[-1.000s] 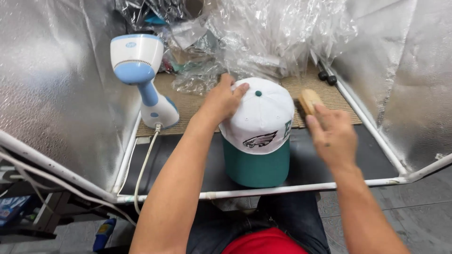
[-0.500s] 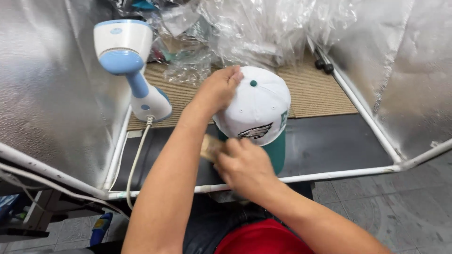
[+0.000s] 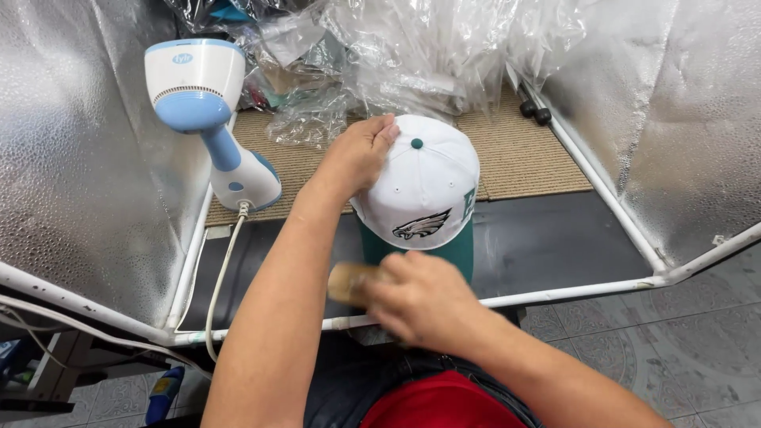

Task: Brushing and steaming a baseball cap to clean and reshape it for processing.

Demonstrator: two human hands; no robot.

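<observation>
While my left hand (image 3: pixel 361 154) lies spread over the crown of the cap (image 3: pixel 424 190), fingers curled on its top, my right hand (image 3: pixel 424 301) is closed around a wooden brush (image 3: pixel 349 283) just below the green brim. Left of my left hand stands a steamer (image 3: pixel 210 119); beyond it lie plastic bags (image 3: pixel 412 47).

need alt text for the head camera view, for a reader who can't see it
A left hand steadies a white and green cap while the right hand holds a wooden brush at its brim. A blue and white garment steamer stands left.
</observation>
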